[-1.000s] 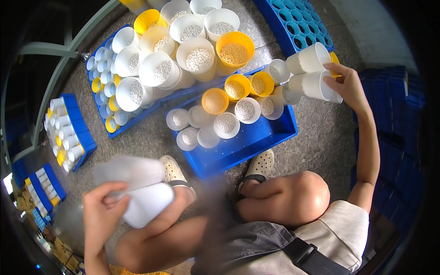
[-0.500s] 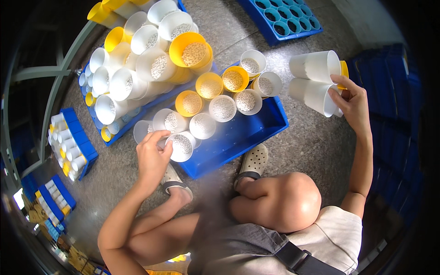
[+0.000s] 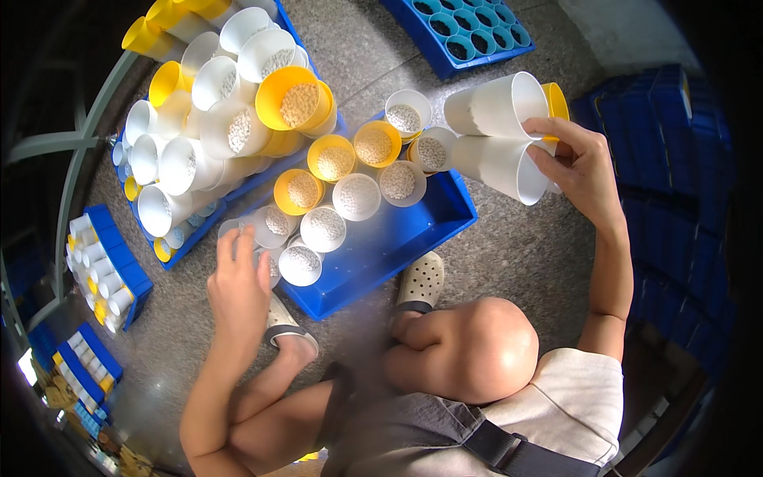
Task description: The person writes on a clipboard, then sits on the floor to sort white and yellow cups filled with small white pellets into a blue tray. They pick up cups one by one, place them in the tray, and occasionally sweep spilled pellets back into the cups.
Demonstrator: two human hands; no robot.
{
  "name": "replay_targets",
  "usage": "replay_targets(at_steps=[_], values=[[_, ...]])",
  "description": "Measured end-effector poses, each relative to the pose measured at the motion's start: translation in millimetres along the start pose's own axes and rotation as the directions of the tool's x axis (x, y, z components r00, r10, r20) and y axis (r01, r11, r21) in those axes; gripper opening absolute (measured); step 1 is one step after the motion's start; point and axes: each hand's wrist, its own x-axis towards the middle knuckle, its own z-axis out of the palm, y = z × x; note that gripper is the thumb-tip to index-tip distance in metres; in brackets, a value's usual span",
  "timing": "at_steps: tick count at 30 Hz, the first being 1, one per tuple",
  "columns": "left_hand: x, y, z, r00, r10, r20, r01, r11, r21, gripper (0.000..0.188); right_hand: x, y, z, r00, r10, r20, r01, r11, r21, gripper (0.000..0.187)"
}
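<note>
My right hand (image 3: 579,163) pinches the rims of two stacks of white cups (image 3: 520,165), held side by side and tilted above the floor. A yellow cup rim (image 3: 554,103) shows behind them. My left hand (image 3: 241,290) has its fingers apart at the left end of a blue tray (image 3: 381,266), close by white cups there; whether it touches them I cannot tell. White and yellow cups with pale pellets inside stand in the tray's far part. A white cup of pellets (image 3: 300,265) stands at the near row's left end; a yellow cup (image 3: 332,158) is farther back.
Behind on the left, a blue crate (image 3: 236,191) is piled with white and yellow cups. A blue tray of dark-filled teal cups (image 3: 465,45) lies at the far right. Smaller blue trays (image 3: 127,266) sit leftward. Blue crates (image 3: 660,215) line the right side.
My left hand has let go of the white pellet cup's rim and drawn back leftward. The right hand has brought the stacked cups nearer to the pellet cups in the tray.
</note>
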Motion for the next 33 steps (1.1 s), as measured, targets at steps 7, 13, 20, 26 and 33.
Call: replay_targets(at_steps=[7,13,20,26,33], values=[[-43.3,56.1,86.9,0.840,0.448,0.307,-0.151,0.735,-0.661,0.033,17.2,-26.5,6.4,0.996,-0.058,0.074,0.057,0.998,0.011,0.027],[-5.9,9.0,199.8,0.727,0.391,0.564,-0.120,0.882,-0.456,0.051,20.2,-47.9,15.1,0.986,-0.111,0.125,0.112,0.994,-0.003,0.030],[4.2,-14.5,228.2,0.828,0.522,0.205,-0.348,0.764,-0.543,0.062,24.0,-82.7,26.3,0.974,-0.137,0.181,0.135,0.991,0.028,0.032],[4.6,-17.7,237.8,0.781,0.592,0.198,-0.470,0.767,-0.438,0.064,22.9,-125.4,56.5,0.938,-0.230,0.259,0.214,0.973,0.088,0.033],[7.1,-24.6,237.3,0.754,0.594,0.280,-0.449,0.778,-0.441,0.070,23.2,-173.5,116.5,0.854,-0.427,0.297,0.355,0.896,0.266,0.025]])
